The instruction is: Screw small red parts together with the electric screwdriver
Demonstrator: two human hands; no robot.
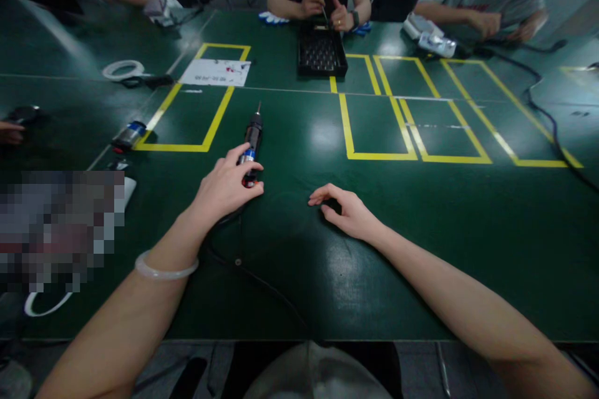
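Observation:
My left hand [227, 186] is wrapped round the lower end of a black electric screwdriver [253, 134] that lies on the green table [299, 243], its tip pointing away from me. A black cord [262, 280] runs from the tool toward the table's near edge. My right hand [344, 211] rests on the table a little to the right, fingers loosely curled, with nothing visible in it.
Yellow tape rectangles [379, 112] mark the table. A black tray [322, 53] sits before a person across from me who holds a screwdriver. A white sheet [216, 72], a tape roll [124, 69], a small blue-labelled cylinder [128, 134] and a long black cable [543, 106] lie around. Other people sit left and right.

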